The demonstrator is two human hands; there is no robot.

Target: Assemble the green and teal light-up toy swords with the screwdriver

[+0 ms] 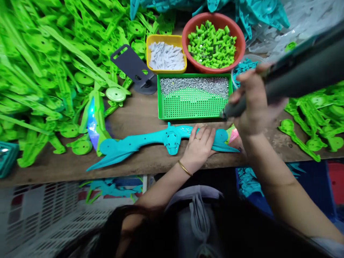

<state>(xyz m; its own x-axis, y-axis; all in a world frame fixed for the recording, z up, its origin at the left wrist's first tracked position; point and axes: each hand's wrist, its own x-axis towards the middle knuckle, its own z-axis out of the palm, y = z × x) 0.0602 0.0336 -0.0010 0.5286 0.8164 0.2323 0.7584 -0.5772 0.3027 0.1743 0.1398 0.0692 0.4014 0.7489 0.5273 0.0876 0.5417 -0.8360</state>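
Note:
A long teal plastic bow-shaped toy (150, 141) lies along the front of the wooden bench. My left hand (199, 145) rests flat on its right half, fingers together, pressing it down. My right hand (254, 102) is closed round a dark electric screwdriver (295, 77), whose tip points down-left towards the edge of the green tray (192, 107). That perforated tray holds several small silver screws at its far side. A pink part peeks out beside the bow's right end (233, 135).
A red bowl (213, 19) of green tubes and a yellow tub (166, 38) of white pieces stand behind the tray. Heaps of green parts (48, 71) fill the left and right of the bench. A grey stand (134, 68) and a lit green toy (94, 122) sit left of centre.

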